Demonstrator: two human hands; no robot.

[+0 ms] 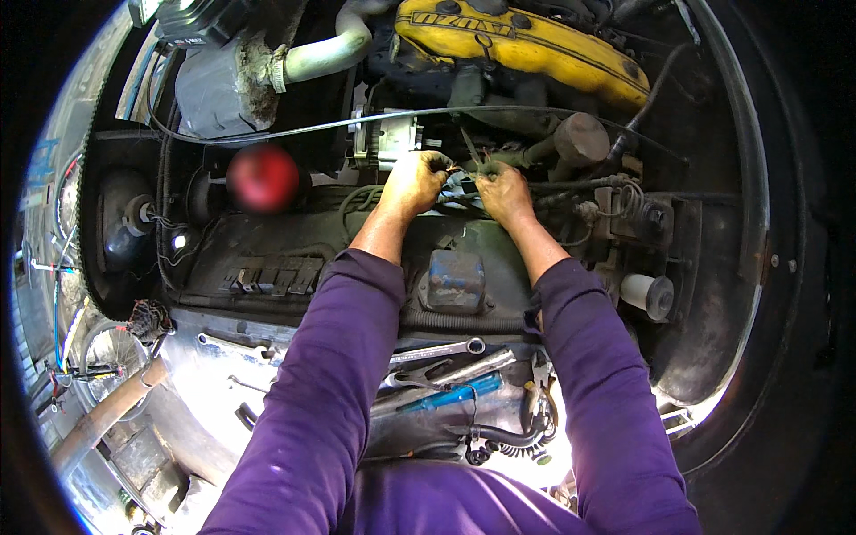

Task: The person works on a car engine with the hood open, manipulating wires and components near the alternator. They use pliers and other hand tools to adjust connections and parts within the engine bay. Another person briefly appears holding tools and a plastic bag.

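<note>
My left hand (415, 183) and my right hand (501, 189) are close together in the engine bay, both with pinched fingers on thin wires (454, 168) with small coppery ends. A thin greyish strip (472, 145) rises beside my right fingertips; whether I grip it is unclear. Just left of my left hand is a silver cylindrical part (392, 134). Dark hoses (361, 201) run below and around my wrists, and a dark cylindrical part (580, 143) is right of my right hand.
A yellow engine cover (526, 45), pale intake pipe (325, 55) and stretched cable (241, 138) lie beyond. A blurred red round part (263, 178) is left. Wrenches (432, 349), a blue-handled tool (450, 392) and pliers (539, 374) lie near my body. A bicycle wheel (111, 357) stands left.
</note>
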